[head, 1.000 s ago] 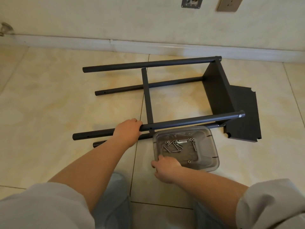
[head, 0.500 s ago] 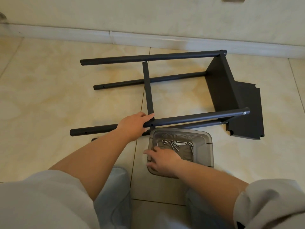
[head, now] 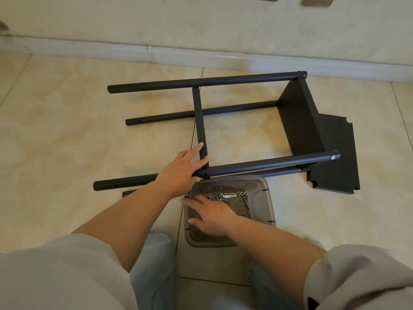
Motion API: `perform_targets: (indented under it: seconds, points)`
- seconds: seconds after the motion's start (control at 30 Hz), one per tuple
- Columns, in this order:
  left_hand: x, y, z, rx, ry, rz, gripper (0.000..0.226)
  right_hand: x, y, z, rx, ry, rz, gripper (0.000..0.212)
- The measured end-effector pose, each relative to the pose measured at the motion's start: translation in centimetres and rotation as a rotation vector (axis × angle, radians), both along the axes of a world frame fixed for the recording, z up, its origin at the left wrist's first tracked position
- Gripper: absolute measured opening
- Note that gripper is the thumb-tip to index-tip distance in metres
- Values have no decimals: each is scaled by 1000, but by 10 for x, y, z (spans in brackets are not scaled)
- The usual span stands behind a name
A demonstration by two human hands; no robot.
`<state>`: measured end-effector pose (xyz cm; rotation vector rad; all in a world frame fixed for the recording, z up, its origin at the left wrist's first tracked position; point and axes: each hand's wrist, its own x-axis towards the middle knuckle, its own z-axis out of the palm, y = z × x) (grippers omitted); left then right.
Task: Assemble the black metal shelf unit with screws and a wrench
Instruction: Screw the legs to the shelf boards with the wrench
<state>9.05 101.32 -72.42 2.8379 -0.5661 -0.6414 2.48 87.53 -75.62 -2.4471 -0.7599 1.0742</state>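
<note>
The black metal shelf frame (head: 257, 165) lies on its side on the tiled floor, its long tubes pointing left and one shelf panel (head: 299, 121) fixed at the right end. A flat cross bar (head: 199, 121) spans the two upper tubes. My left hand (head: 181, 171) rests over the joint of the cross bar and the near tube, fingers straight along the bar. My right hand (head: 210, 214) lies spread inside a grey translucent plastic tray (head: 261, 204) that holds several silver screws (head: 225, 196). No wrench is in view.
A loose black shelf panel (head: 339, 157) lies flat on the floor to the right of the frame. The wall and its white skirting board (head: 201, 55) run along the back. My knees in light trousers are at the bottom edge.
My left hand slid right along the near tube and its fingers straightened onto the cross bar. My right hand moved from the tray's near rim into the tray, toward the screws.
</note>
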Motion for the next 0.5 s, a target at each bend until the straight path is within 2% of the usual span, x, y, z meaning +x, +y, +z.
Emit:
perform_targets:
  seconds: [0.1,0.2,0.3,0.5]
  points:
    - [2,9,-6,37,-14,-78,64,1,-10,-5,34,-15,-75,56]
    - [4,11,-12,58,-1,-119,71,1,-29,-11,-32,-70,-201,53]
    - [7,6,-19,-8,-23,-133,72,5,-49,-22,-104,-126,-287,47]
    - [10,-4,-27,-90,-42,-139,71,5,-71,-46,-300,-14,-275,48]
